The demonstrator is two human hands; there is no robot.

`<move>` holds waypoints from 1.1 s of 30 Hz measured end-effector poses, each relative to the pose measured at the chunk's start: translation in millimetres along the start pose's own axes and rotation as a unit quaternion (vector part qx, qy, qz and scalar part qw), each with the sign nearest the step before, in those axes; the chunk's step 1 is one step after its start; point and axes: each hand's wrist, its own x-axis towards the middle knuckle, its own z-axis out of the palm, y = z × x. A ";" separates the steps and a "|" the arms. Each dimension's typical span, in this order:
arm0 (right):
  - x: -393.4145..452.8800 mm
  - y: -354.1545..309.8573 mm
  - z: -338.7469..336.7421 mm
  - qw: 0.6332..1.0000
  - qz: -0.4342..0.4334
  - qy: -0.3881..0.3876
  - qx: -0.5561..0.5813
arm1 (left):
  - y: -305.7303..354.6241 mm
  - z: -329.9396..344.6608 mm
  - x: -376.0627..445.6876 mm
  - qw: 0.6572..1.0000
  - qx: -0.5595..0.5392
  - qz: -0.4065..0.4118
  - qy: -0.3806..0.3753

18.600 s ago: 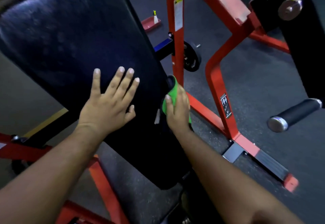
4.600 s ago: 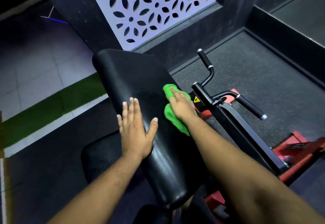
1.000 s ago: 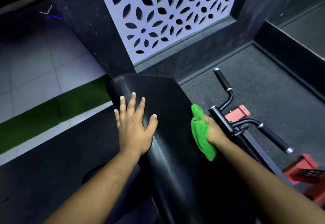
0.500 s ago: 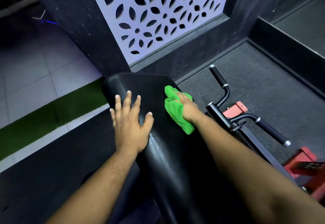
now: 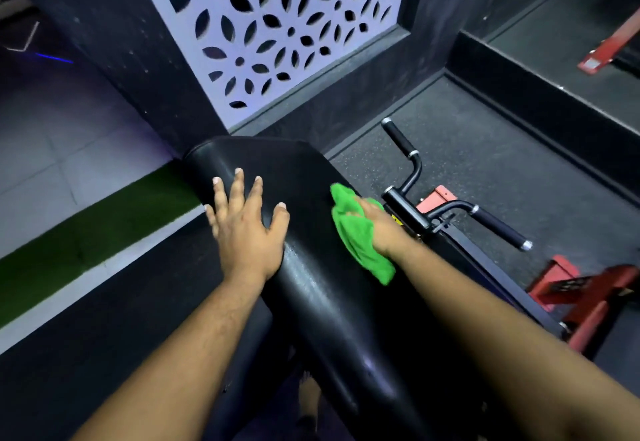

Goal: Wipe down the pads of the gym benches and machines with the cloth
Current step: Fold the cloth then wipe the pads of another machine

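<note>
Pressing my right hand on the green cloth, fingers curled into it, cloth bunched against the right edge of the black pad of the bench. My left hand lies flat on the pad's left side, fingers straight and spread, holding nothing. Black handlebars sit just right of the cloth; red frame lower right.

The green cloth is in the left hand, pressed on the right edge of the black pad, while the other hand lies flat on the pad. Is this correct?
Not quite. The head view shows the green cloth in the right hand, not the left. It is pressed on the right edge of the black pad, while the left hand lies flat on the pad.
</note>
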 end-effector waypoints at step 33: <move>-234.1 -85.2 95.6 0.916 0.088 0.252 -0.300 | -9.2 -17.9 5.0 0.991 0.032 0.090 -0.092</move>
